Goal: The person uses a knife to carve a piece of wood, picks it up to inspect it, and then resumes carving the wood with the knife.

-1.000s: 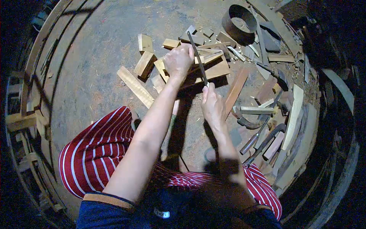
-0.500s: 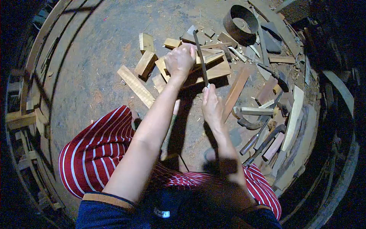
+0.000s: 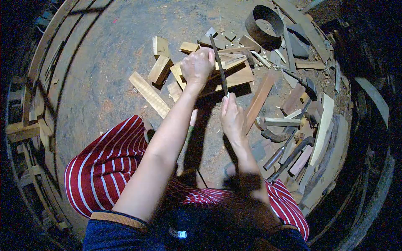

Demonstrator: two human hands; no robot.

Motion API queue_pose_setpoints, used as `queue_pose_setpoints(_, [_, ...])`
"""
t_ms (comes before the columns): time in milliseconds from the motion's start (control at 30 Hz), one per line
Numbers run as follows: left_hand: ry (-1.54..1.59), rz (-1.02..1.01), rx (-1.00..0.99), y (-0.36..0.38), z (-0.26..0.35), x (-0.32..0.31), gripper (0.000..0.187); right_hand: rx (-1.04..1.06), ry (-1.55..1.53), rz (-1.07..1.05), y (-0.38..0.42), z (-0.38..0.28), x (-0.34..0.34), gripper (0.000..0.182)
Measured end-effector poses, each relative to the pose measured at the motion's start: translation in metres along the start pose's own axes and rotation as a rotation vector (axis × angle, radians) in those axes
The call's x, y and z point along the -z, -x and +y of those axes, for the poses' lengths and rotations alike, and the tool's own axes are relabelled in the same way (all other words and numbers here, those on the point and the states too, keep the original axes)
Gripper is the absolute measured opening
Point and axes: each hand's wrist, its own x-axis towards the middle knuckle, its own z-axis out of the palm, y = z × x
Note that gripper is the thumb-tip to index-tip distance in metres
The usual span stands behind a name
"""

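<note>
My left hand (image 3: 197, 66) is closed in a fist on a pale strip of wood (image 3: 233, 63) that lies across a wider wooden block (image 3: 236, 80). Much of the strip's near end is hidden under that hand. In my right hand (image 3: 233, 116) is a long, narrow, dark-bladed tool (image 3: 221, 69) with a pale grip, its blade crossing over the strip just right of my left fist. The blade points away from me; its exact kind does not show. Loose wooden blocks (image 3: 160, 70) sit left of my left hand.
A round metal ring-like container (image 3: 264, 26) stands at the far right. Near my right arm lie a reddish board (image 3: 259, 100), a hammer-like tool (image 3: 309, 88), dark handles (image 3: 293, 157) and many offcuts. A flat pale board (image 3: 148, 96) rests on the floor at left.
The dark blade and my right hand have shifted slightly, the blade's far tip moving a little left. My left hand stays in place on the wood.
</note>
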Motion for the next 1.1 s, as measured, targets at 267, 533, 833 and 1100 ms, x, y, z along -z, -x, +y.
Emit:
queue_pose_setpoints(267, [-0.014, -0.01, -0.01, 0.0, 0.002, 0.003, 0.026, 0.003, 0.12, 0.045, -0.001, -0.001, -0.002, 0.014])
queue_pose_setpoints(533, [0.005, 0.004, -0.002, 0.001, 0.0, -0.003, 0.031, -0.042, 0.158, 0.045, 0.001, -0.002, -0.013, 0.017])
queue_pose_setpoints(833, [-0.006, 0.028, 0.002, 0.001, -0.001, -0.007, 0.031, -0.021, 0.146, 0.054, -0.038, -0.019, -0.007, 0.021])
queue_pose_setpoints(1100, [-0.045, -0.007, 0.015, 0.002, -0.001, -0.004, 0.033, 0.027, 0.228, 0.073, -0.04, -0.017, -0.014, 0.017])
